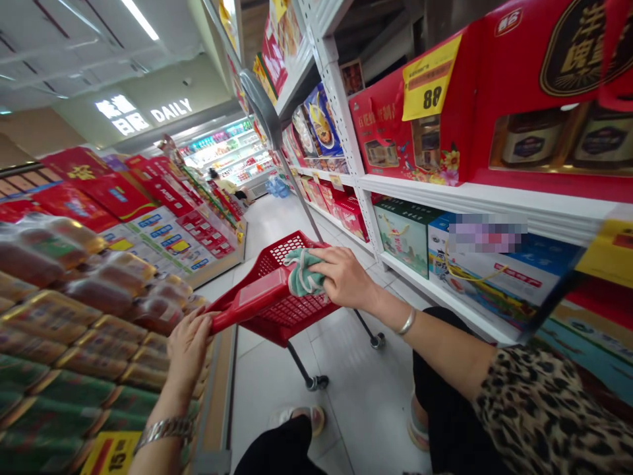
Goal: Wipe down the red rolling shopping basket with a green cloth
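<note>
Red wheeled shopping basket, held two-handed in a supermarket aisle.

Left hand: fingers curled shut around the red handle, forearm angled forward. Right hand: arm extended, fingers pressing a teal cloth against the basket's rim. Risks: the cloth could slip if that grip loosens; the basket could snag the wrapped food packs or white shelf if steered off line. Beyond: red gift boxes.
</note>
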The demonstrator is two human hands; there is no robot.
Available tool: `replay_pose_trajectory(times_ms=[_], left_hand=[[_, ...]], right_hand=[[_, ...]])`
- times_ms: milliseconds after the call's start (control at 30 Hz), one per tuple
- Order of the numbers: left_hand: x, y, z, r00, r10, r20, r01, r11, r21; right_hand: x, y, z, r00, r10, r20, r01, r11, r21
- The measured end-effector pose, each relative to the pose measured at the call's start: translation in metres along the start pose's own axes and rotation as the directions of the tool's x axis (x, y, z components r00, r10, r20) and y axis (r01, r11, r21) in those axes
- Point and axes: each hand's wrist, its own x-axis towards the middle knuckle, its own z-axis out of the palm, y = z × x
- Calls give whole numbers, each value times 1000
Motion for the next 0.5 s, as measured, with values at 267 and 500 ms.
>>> replay_pose_trajectory(times_ms=[267, 500], left_hand=[[-2, 108, 46, 982, 107, -153, -112, 993, -22], [11, 136, 84, 998, -33, -51, 7, 900, -437]], right_hand=[[40, -2, 3, 967, -18, 255, 12, 1000, 23], [41, -22, 6, 953, 6, 303, -21, 999, 46]])
